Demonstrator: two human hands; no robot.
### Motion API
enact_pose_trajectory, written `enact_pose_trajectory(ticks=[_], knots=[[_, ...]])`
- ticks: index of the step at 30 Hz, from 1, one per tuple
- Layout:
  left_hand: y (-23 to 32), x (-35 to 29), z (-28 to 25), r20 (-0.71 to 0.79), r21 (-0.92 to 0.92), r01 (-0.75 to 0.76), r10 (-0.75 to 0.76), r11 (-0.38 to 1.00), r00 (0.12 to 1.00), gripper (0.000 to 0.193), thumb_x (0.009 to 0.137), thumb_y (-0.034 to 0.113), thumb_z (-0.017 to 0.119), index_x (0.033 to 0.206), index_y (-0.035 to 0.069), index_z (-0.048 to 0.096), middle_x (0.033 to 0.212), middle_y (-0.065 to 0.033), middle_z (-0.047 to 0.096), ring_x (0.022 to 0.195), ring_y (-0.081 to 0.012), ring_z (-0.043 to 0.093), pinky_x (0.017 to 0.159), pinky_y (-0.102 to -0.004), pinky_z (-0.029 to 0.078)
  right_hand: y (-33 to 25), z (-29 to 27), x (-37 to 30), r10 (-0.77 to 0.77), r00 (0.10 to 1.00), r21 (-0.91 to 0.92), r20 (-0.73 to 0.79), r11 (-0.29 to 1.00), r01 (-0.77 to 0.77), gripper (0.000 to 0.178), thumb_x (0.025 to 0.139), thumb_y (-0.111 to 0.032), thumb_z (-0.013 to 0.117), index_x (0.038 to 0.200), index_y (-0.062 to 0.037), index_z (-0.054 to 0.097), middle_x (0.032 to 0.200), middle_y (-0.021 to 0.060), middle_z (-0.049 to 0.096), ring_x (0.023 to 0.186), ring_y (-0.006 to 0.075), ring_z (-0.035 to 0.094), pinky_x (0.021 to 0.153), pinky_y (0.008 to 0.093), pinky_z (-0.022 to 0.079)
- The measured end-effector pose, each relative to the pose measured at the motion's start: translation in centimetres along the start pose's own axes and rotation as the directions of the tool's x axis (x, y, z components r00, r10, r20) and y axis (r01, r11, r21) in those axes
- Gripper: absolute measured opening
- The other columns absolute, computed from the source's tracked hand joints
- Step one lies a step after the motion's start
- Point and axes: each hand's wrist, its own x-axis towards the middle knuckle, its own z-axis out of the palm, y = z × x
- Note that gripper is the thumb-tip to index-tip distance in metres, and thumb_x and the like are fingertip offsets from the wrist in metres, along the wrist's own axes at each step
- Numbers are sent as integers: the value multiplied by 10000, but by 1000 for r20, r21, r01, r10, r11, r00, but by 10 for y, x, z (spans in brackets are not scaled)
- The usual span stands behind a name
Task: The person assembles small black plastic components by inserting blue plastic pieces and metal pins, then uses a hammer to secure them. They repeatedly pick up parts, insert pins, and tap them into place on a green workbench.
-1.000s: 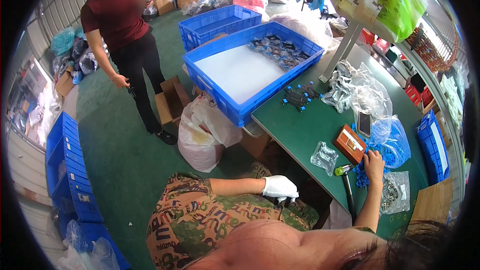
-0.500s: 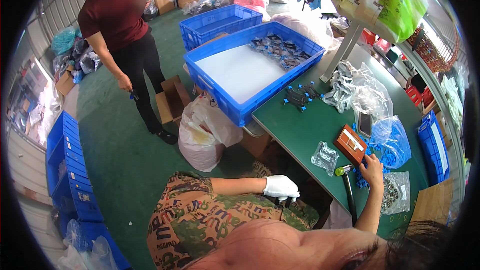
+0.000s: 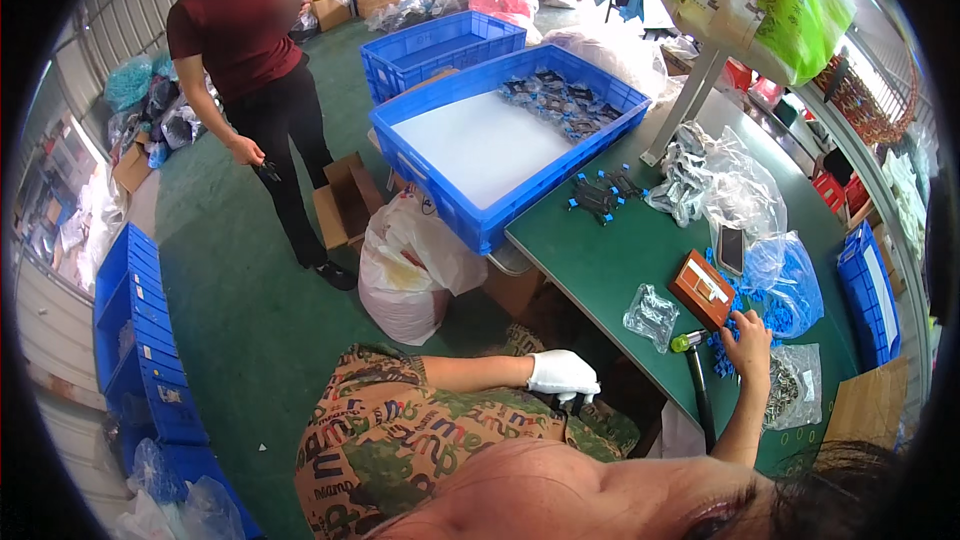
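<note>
My left hand (image 3: 563,374), in a white glove, is low beside the table's near edge. Its fingers are curled over a small black piece (image 3: 572,403), mostly hidden by the glove. My bare right hand (image 3: 749,348) is over a pile of small blue plastic pieces (image 3: 722,358), its bent fingers apart at the pile. Just beyond the fingertips is a reddish-brown wooden block (image 3: 701,290) with a light metal plate on top. A hammer with a green-tipped head (image 3: 688,341) and black handle lies left of this hand; a clear bag of small metal parts (image 3: 795,385) lies right.
A green table (image 3: 590,270) carries black-and-blue parts (image 3: 606,192), clear bags (image 3: 650,316) and a phone (image 3: 731,251). A large blue crate (image 3: 430,175) adjoins it, with a white sack (image 3: 410,275) below. A person in a dark red shirt (image 3: 245,30) stands left, holding something dark.
My right hand shifts very slightly over the blue pieces. My left hand keeps its place. The other person has moved slightly right, their lowered hand raised a little.
</note>
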Motion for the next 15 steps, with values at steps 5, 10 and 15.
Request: enact_pose_trajectory(ticks=[5, 10, 15], knots=[[4, 2, 0, 21, 12, -7, 7, 1000, 1000, 424, 1045, 402, 512, 891, 75, 733, 618, -52, 621, 539, -183, 572, 615, -360, 486, -13, -7, -11, 8, 999, 18, 37, 1000, -9, 524, 800, -330, 796, 1247, -84, 679, 1124, 125, 627, 1145, 333, 604, 927, 502, 433], [4, 2, 0, 20, 16, 8, -9, 1000, 1000, 428, 1046, 409, 511, 894, 77, 733, 613, -53, 616, 541, -186, 573, 616, -362, 486, -13, 2, -5, 54, 998, -6, 25, 999, -54, 580, 794, -395, 823, 1254, -73, 680, 1120, 118, 627, 1138, 327, 604, 928, 496, 426], [3, 0, 2, 5, 17, -1, 1, 1000, 1000, 436, 1047, 418, 506, 897, 77, 733, 610, -54, 614, 543, -189, 573, 614, -363, 485, -5, 5, -1, 57, 997, 22, 46, 998, -58, 542, 809, -377, 823, 1239, -76, 689, 1103, 105, 630, 1124, 320, 606, 917, 494, 429]])
